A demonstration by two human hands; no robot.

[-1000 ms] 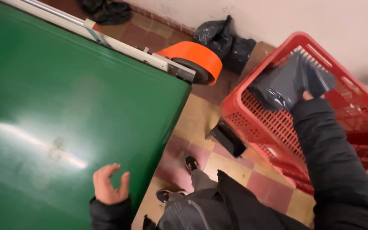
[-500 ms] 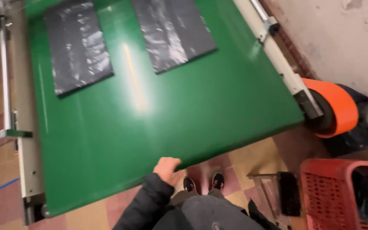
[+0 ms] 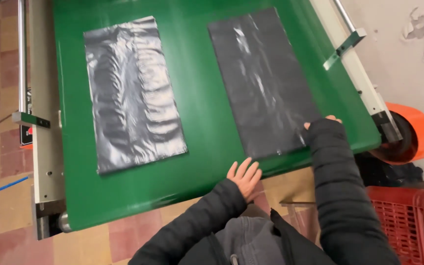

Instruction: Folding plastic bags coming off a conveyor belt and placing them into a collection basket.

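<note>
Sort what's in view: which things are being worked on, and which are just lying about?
In hand: right bag, touched by the right hand; left hand at the belt edge; left bag lying flat on the belt.
Lying about: orange roller; red crate; blue line on the floor.

On the green conveyor belt [image 3: 202,122] lie two flat dark plastic bags, and the right hand [image 3: 320,125] touches the near right corner of the right bag [image 3: 263,83], while the left hand [image 3: 245,177] rests open on the near belt edge, apart from the left bag [image 3: 131,93]
</note>
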